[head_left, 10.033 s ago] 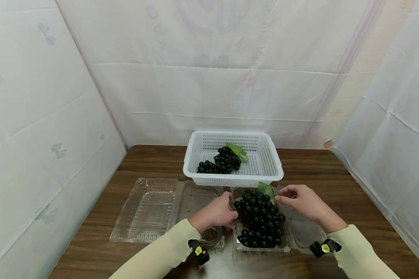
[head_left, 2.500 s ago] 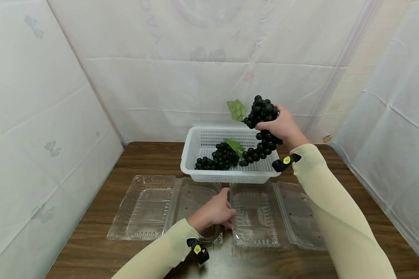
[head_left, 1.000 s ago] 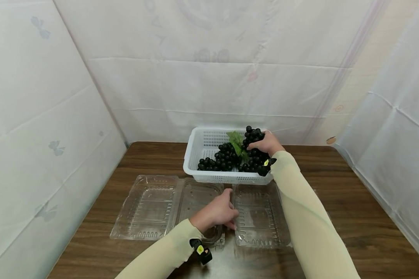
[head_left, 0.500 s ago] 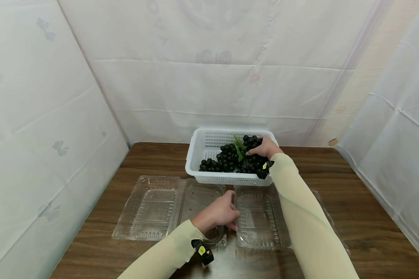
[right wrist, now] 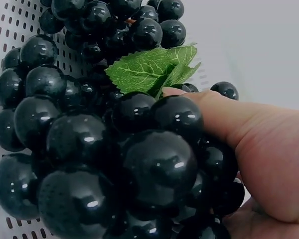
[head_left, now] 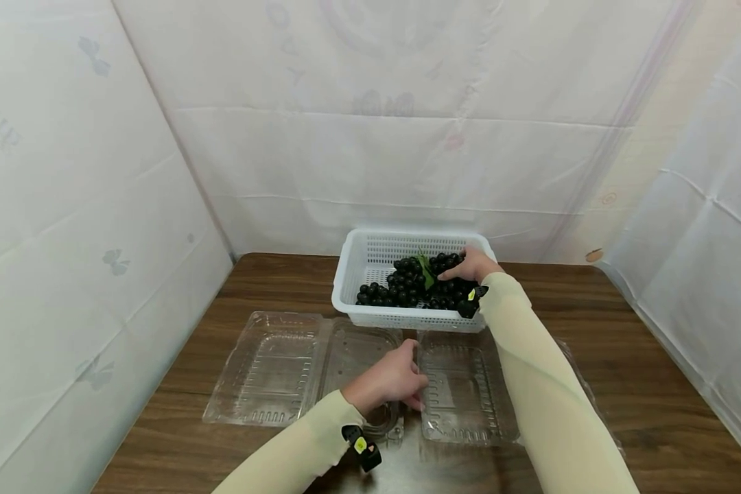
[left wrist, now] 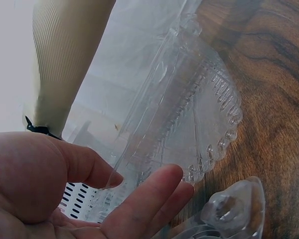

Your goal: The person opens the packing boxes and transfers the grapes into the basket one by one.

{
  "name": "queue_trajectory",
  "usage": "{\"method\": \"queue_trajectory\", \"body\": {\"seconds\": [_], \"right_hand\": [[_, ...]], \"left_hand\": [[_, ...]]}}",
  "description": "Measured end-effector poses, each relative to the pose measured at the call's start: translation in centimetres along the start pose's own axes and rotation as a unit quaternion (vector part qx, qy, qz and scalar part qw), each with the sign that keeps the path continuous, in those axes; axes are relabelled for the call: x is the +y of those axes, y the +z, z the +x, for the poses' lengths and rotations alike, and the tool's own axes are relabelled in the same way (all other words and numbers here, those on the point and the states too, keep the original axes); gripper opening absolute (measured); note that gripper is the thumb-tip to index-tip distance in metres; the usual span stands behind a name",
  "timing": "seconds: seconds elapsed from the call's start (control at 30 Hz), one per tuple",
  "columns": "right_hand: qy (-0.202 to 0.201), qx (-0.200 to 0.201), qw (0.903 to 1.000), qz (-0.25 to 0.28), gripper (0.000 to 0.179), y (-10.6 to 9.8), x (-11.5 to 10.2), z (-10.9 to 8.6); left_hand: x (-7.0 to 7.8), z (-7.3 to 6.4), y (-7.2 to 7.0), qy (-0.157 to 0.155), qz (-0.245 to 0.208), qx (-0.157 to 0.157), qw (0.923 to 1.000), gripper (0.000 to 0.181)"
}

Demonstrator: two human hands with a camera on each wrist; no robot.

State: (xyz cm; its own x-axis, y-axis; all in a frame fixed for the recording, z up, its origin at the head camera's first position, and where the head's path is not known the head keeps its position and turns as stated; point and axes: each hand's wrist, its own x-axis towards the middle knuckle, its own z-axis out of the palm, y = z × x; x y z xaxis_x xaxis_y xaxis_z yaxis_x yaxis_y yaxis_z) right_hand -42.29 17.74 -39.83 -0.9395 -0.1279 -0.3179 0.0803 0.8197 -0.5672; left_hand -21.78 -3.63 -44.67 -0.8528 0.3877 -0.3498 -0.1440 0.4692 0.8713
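Note:
Inside the white slotted basket [head_left: 370, 317], a bunch of black grapes [right wrist: 159, 169] with a green leaf [right wrist: 144, 69] rests low. My right hand [head_left: 472, 266] grips it; the thumb lies over the top grapes and the other fingers are mostly hidden behind them. Left of it lies a second bunch of black grapes [head_left: 379, 295]. My left hand [head_left: 392, 376] rests at the left edge of a clear plastic clamshell container [head_left: 463, 384]. In the left wrist view the thumb touches its rim, with the fingers spread apart along its side.
A second clear clamshell container [head_left: 278, 370] lies unfolded on the left, its lid half partly under my left forearm. My right sleeve [head_left: 549, 384] covers part of the right container's lid. The wooden table [head_left: 179, 405] is bounded by white cloth walls [head_left: 370, 158].
Ten seconds ago the bunch lay in the right container. My right hand has carried it over the basket and lowered it in beside the other bunch. My left hand has stayed put.

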Motion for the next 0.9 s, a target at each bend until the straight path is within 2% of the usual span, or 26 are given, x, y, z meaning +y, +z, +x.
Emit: {"method": "queue_trajectory", "body": {"seconds": [0.57,0.9], "right_hand": [[-0.009,-0.026,0.9996,-0.010,0.091,-0.1,0.7,-0.6],[-0.021,-0.001,0.9979,-0.062,0.083,-0.4,-0.2,-2.0]], "left_hand": [[0.1,-0.1,0.5,-0.008,0.008,0.013,0.9999,0.080],[0.3,-0.3,0.2,0.008,0.004,0.018,0.9998,0.079]]}}
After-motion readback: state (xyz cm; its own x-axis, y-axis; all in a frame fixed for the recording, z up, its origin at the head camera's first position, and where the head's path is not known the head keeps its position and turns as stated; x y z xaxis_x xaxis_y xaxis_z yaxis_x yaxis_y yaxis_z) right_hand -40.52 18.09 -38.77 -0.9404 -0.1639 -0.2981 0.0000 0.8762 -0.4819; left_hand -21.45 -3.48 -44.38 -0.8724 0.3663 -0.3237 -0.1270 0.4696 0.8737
